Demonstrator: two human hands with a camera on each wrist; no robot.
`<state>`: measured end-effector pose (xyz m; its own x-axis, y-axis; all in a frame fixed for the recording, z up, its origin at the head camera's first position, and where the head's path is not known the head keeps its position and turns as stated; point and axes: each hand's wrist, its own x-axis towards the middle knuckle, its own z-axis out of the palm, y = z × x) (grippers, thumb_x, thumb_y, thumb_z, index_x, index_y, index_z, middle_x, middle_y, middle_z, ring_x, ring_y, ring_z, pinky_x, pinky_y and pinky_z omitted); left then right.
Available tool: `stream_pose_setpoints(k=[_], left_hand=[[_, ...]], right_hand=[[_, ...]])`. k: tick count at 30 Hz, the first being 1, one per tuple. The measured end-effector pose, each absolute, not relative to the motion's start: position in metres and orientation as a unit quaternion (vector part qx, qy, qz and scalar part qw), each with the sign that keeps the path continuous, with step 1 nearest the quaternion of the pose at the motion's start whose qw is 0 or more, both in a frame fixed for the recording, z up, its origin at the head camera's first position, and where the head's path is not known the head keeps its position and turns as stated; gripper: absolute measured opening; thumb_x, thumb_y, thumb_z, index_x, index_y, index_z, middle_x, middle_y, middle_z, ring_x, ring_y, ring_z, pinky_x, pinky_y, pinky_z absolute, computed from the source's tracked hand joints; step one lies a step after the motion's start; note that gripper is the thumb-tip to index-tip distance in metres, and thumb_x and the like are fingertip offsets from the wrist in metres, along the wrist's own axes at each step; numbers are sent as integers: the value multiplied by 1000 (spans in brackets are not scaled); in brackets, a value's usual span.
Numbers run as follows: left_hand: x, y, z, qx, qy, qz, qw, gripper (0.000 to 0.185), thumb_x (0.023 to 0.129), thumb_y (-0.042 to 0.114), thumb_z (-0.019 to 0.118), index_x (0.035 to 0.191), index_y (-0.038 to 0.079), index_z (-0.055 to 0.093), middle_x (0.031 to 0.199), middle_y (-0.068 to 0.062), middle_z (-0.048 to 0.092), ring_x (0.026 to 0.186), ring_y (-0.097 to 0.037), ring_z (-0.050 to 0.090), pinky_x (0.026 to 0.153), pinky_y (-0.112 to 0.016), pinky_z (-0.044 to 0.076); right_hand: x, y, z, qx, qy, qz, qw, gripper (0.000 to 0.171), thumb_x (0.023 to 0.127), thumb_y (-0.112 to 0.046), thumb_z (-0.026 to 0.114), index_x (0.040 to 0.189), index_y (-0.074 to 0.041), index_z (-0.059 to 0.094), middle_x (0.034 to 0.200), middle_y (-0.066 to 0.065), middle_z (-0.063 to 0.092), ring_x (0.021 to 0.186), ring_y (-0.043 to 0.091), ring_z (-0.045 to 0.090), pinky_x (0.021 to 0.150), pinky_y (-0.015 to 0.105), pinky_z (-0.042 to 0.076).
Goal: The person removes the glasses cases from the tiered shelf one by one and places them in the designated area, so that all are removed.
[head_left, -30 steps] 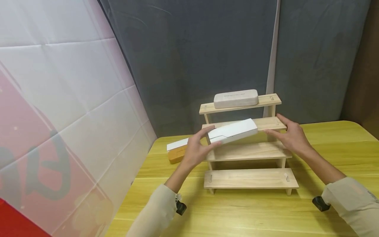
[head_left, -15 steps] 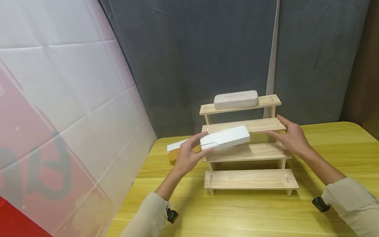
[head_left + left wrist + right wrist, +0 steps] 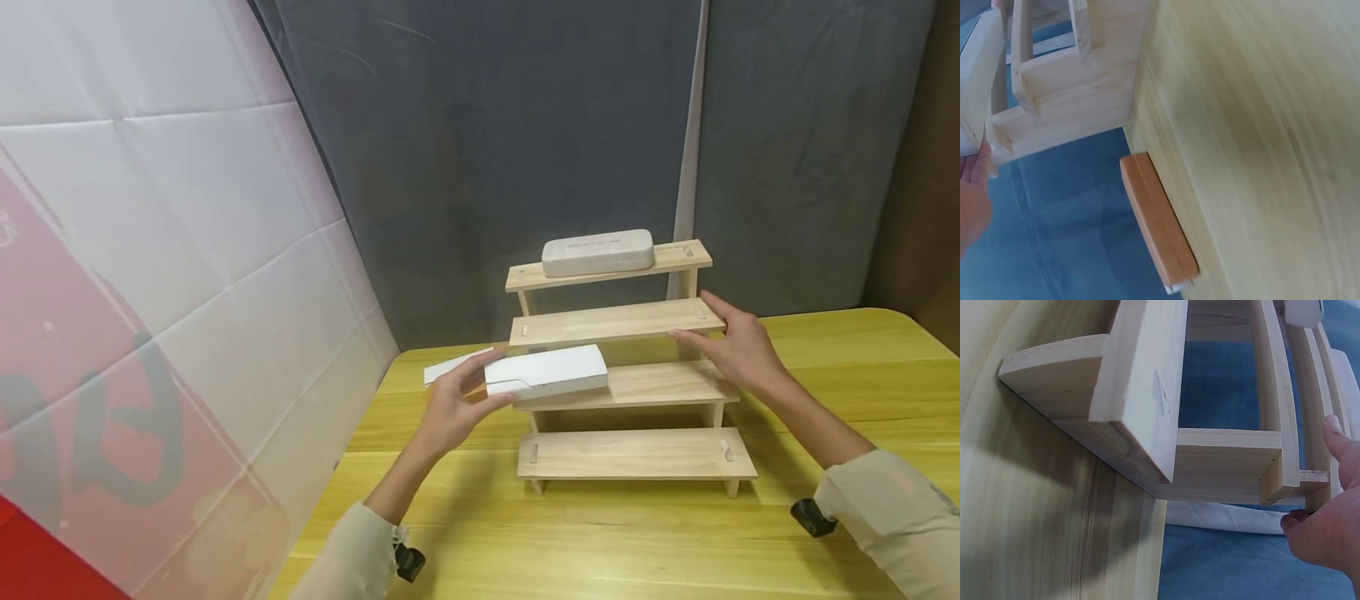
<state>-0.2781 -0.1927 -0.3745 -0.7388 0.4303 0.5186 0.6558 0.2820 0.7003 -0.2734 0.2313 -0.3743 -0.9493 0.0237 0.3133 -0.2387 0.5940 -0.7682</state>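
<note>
My left hand [image 3: 447,417] pinches the left end of a white glasses case [image 3: 551,371] with a flap line on its lid, thumb in front and fingers behind. The case is level, in front of the third step of a four-tier wooden display stand [image 3: 637,454], below the edge of the second. With thumb and fingers, my right hand [image 3: 745,346] grips the right end of the stand's second shelf from the top. In the right wrist view the thumb lies along that board. A whitish glasses case [image 3: 597,252] with small lettering rests on the top shelf.
An orange-brown case [image 3: 1159,219] lies on the wooden table [image 3: 600,542], left of the stand, mostly hidden behind my left hand in the head view. A flat white item [image 3: 450,367] lies just behind it. A grey curtain [image 3: 480,167] hangs behind the table.
My left hand has carried the white glasses case left and down, away from the second shelf, and the case has turned more level. My right hand stays on the shelf end.
</note>
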Motion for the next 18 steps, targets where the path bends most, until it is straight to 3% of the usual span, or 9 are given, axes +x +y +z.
stream_pose_setpoints(k=[12,18], left_hand=[[-279,-225,-377,-326,-789,-509,105,58,90,0,84,144,1,62,143,-22,64,130,-34,65,106,-34,54],[-279,-240,-378,-307,-798,-508,103,59,90,2,85,144,4,63,142,-17,65,129,-34,65,102,-32,56]], right_hand=[[-275,231,-374,61,-879,449,146,97,101,-41,75,166,4,20,166,35,25,150,59,25,114,76,31],[-275,229,-375,61,-878,451,146,98,100,-42,76,166,4,20,166,35,26,151,58,25,114,75,30]])
